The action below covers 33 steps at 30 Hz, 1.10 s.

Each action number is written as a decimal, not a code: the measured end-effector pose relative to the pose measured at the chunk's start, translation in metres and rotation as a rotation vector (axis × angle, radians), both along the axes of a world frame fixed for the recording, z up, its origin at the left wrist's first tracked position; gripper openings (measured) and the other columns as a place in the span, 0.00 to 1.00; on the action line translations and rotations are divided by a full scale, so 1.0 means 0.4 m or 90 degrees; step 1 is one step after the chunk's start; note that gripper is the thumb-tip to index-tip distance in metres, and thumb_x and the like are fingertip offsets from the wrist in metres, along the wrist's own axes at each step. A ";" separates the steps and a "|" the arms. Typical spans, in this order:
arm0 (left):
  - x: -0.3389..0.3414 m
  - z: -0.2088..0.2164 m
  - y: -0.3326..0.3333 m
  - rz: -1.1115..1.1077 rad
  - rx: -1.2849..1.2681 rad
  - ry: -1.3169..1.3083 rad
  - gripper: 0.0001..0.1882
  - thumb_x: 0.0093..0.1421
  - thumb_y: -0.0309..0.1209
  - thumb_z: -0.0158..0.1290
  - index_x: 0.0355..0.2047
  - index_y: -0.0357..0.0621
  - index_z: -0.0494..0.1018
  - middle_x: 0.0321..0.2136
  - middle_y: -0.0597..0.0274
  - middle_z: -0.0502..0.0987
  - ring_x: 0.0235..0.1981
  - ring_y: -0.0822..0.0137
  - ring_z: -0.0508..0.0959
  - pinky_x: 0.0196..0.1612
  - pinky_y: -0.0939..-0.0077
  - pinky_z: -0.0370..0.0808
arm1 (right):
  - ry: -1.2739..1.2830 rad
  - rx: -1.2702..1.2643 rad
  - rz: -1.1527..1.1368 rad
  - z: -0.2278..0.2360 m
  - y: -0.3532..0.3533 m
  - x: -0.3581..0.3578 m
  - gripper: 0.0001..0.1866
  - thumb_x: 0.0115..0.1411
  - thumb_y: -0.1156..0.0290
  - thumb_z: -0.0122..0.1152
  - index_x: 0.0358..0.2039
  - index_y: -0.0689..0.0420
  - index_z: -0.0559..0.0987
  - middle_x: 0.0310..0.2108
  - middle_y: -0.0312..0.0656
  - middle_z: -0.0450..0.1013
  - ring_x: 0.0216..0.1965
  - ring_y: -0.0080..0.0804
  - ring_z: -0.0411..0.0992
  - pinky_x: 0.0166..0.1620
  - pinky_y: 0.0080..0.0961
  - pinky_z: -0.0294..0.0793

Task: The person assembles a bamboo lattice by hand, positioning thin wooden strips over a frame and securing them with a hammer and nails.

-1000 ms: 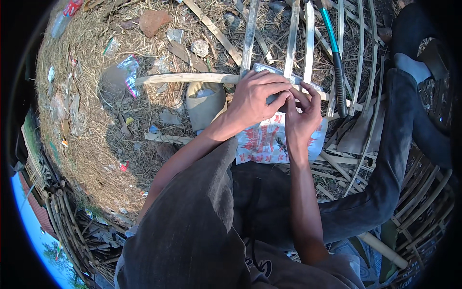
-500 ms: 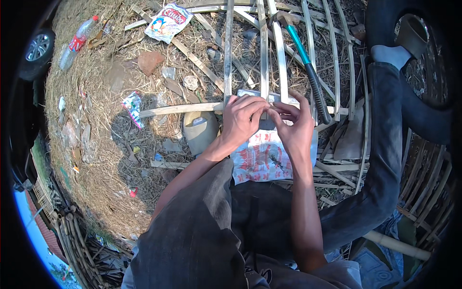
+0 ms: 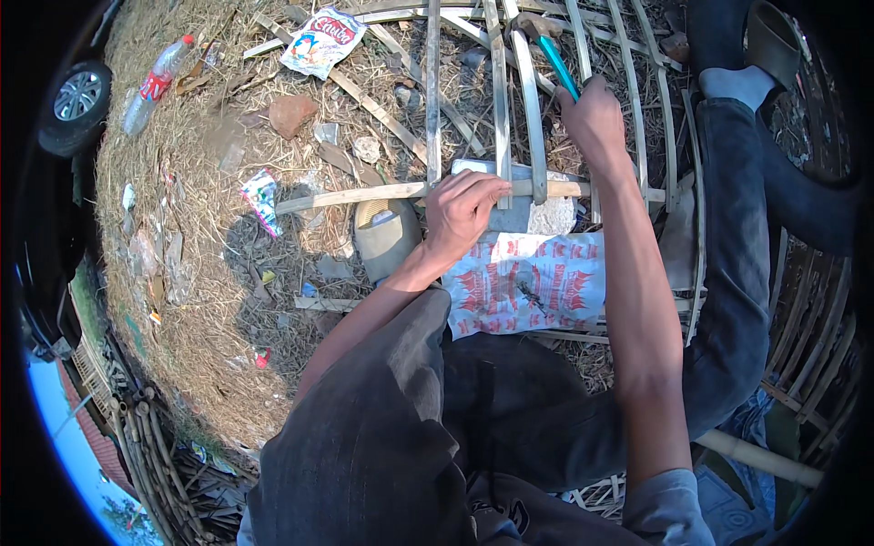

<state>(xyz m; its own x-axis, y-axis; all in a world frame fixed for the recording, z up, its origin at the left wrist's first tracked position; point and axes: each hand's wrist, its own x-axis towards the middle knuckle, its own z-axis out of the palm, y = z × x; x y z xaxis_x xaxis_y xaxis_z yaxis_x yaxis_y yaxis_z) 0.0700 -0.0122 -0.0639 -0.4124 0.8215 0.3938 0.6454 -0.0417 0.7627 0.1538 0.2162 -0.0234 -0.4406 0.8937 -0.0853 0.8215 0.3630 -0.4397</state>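
My left hand point(image 3: 464, 207) is closed over a crosswise bamboo slat point(image 3: 350, 195). Its thumb and fingertips pinch together where a lengthwise slat point(image 3: 502, 100) crosses it; anything between them is too small to make out. My right hand point(image 3: 596, 123) grips the handle of a hammer point(image 3: 557, 65) with a teal and black grip. The hammer's head lies over the slats at the far side. Under the crossing sits a grey block point(image 3: 552, 217). Closer to me, a red-and-white printed sheet point(image 3: 574, 296) bears a small heap of dark, thin pieces, seemingly nails point(image 3: 531, 296).
More lengthwise slats point(image 3: 628, 91) fan out ahead. A shoe point(image 3: 387, 247) stands left of the sheet. A crumpled printed packet point(image 3: 323, 43), a brick piece point(image 3: 292, 116) and a plastic bottle point(image 3: 157, 86) lie on dry straw. A bamboo pole point(image 3: 760, 460) lies at lower right.
My right hand has left my left hand's fingertips, reached forward and taken hold of the hammer's handle. My left hand stays at the slat crossing.
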 end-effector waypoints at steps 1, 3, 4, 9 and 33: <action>0.003 -0.003 0.000 0.003 -0.004 -0.007 0.07 0.52 0.19 0.64 0.32 0.41 0.82 0.29 0.61 0.83 0.31 0.60 0.83 0.33 0.68 0.77 | 0.003 0.004 0.000 -0.006 0.008 0.009 0.24 0.61 0.58 0.67 0.41 0.70 0.73 0.38 0.63 0.76 0.42 0.64 0.76 0.46 0.52 0.76; 0.007 -0.005 0.004 0.005 0.000 -0.018 0.06 0.52 0.22 0.65 0.32 0.43 0.83 0.30 0.63 0.84 0.31 0.60 0.83 0.32 0.67 0.77 | 0.024 0.096 0.062 -0.012 0.012 0.032 0.22 0.64 0.61 0.63 0.40 0.71 0.73 0.38 0.65 0.76 0.41 0.67 0.76 0.45 0.54 0.76; 0.002 -0.003 -0.003 0.012 -0.006 -0.011 0.06 0.52 0.22 0.65 0.32 0.43 0.83 0.30 0.63 0.84 0.31 0.60 0.83 0.32 0.67 0.77 | 0.047 0.028 0.046 0.016 0.001 0.033 0.22 0.66 0.59 0.60 0.39 0.72 0.73 0.37 0.68 0.75 0.40 0.69 0.76 0.45 0.56 0.75; 0.000 0.016 -0.018 0.027 -0.028 -0.074 0.08 0.53 0.17 0.64 0.35 0.37 0.83 0.29 0.57 0.84 0.30 0.59 0.84 0.34 0.69 0.78 | 0.116 -0.100 -0.100 0.186 -0.085 0.048 0.28 0.69 0.52 0.52 0.40 0.73 0.78 0.28 0.63 0.78 0.34 0.60 0.79 0.41 0.45 0.76; -0.003 0.009 -0.022 0.018 -0.074 -0.101 0.21 0.61 0.27 0.63 0.48 0.40 0.63 0.29 0.57 0.86 0.29 0.59 0.87 0.29 0.71 0.79 | 0.197 -0.291 -0.127 0.201 -0.516 0.258 0.21 0.69 0.58 0.61 0.28 0.64 0.76 0.16 0.41 0.69 0.19 0.22 0.63 0.24 0.29 0.64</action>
<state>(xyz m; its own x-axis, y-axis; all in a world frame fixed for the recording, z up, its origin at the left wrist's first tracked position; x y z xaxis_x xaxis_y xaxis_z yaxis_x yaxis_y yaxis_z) 0.0688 -0.0210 -0.0602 -0.4849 0.8449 0.2257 0.5164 0.0684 0.8536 0.2568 0.0099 0.0572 -0.3336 0.8645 -0.3759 0.6629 -0.0684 -0.7456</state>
